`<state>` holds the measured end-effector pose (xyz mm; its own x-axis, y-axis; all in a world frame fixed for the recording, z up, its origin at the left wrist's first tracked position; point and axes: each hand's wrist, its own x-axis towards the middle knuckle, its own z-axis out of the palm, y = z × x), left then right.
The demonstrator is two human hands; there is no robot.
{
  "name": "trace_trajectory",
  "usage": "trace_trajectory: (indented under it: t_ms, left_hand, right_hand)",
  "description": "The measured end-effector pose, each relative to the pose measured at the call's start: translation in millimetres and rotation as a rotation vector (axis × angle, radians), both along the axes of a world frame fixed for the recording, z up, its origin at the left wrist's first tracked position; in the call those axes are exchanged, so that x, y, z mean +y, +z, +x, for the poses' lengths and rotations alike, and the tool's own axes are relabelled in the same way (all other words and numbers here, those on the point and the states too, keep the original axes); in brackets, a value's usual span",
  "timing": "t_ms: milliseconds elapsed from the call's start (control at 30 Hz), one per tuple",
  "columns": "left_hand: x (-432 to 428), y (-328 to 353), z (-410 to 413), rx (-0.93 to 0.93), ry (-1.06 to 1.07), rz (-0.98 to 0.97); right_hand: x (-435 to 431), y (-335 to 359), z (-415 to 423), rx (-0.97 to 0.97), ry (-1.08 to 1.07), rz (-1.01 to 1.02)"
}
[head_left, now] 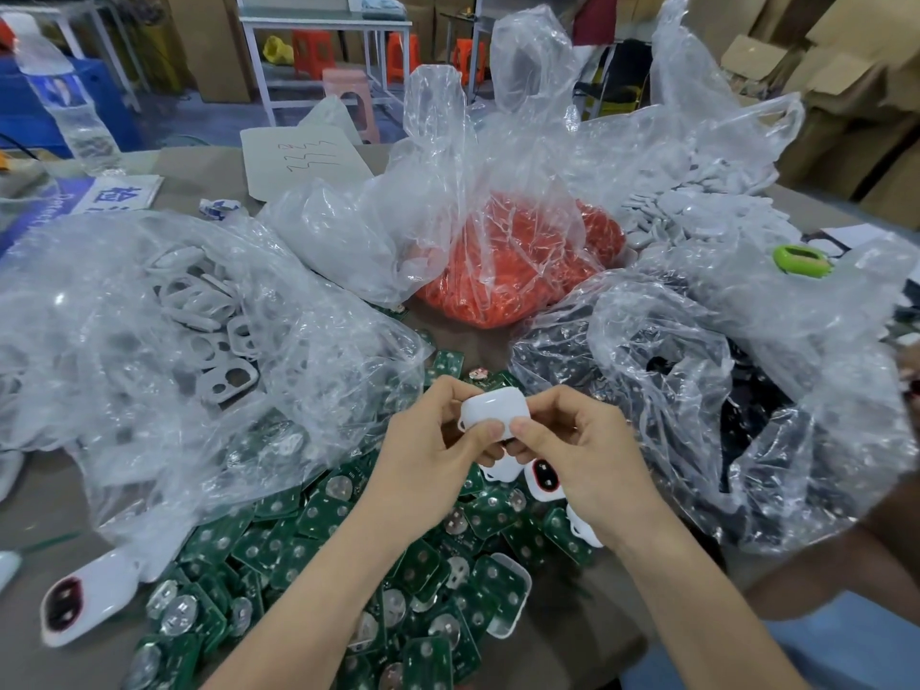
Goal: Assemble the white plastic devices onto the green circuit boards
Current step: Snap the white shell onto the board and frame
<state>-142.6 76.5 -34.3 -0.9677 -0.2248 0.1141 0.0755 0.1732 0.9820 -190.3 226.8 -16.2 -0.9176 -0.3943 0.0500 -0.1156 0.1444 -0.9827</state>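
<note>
- Head view: we hold one white plastic device (493, 408) between both hands, just above the heap of green circuit boards (318, 520) on the tabletop (40, 515).
- L hand (428, 440) has fingers and thumb curled round its left end. R hand (582, 455) pinches the right edge w/ thumb and forefinger.
- Handling, our guess: the shell is light, rigid and glossy, so prob. slippery. Best gripped by the side edges, not the smooth top.
- Boards look thin and stiff w/ metal discs, so take them by the edges.
- Containers are all clear plastic bags:
  - white frames bag (199, 311) at left
  - orange parts bag (508, 271) in the centre
  - white oval covers bag (697, 201) at back right
  - black parts bag (697, 390) at right
</note>
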Motion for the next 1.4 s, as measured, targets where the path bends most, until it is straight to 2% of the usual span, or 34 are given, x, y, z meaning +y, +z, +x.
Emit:
trace_trajectory:
  t_ms: [233,300,400,467,600,700,800,900,1000,1067,1200,1300,1400]
  left_hand:
    - [6,0,2,0.077,0.063,-0.108]
    - [7,0,3,0.147,0.104,-0.182]
    - [7,1,3,0.318,0.189,-0.4]
    - [7,2,3,0.366,0.189,-0.442]
    - [6,7,7,0.171,0.078,-0.061]
    - [6,8,5,0.078,0.026,0.046]
    - [6,9,3,0.056,-0.014,0.216]
    - [5,9,3,0.061,-0.044,0.233]
    - [2,11,5,0.105,-0.052,0.262]
    - [-1,11,6,0.132,-0.038,0.194]
    - [-4,13,7,0.21,0.009,0.012]
    - [-2,16,7,0.351,0.058,-0.172]
    - [3,12,5,0.479,0.109,-0.318]
  right_hand:
    - [2,4,1,0.04,0.004,-0.002]
    - [0,4,2,-0.021,-0.003,-0.086]
    - [-6,4,7,-0.246,0.003,-0.344]
    - [-8,3,9,-0.251,-0.027,-0.383]
    - [-3,4,4,-0.164,-0.124,-0.271]
    - [1,9,2,-0.106,-0.087,-0.243]
    - [0,10,3,-0.182,-0.062,-0.34]
    - [-1,8,2,-0.257,-0.059,-0.399]
    - [-4,7,3,-0.252,-0.008,-0.466]
    - [-3,6,2,-0.213,0.013,-0.482]
    - [5,11,-2,-0.016,0.054,-0.288]
    - [7,12,-1,-0.067,0.117,-0.356]
    - [4,12,2,-0.222,0.072,-0.444]
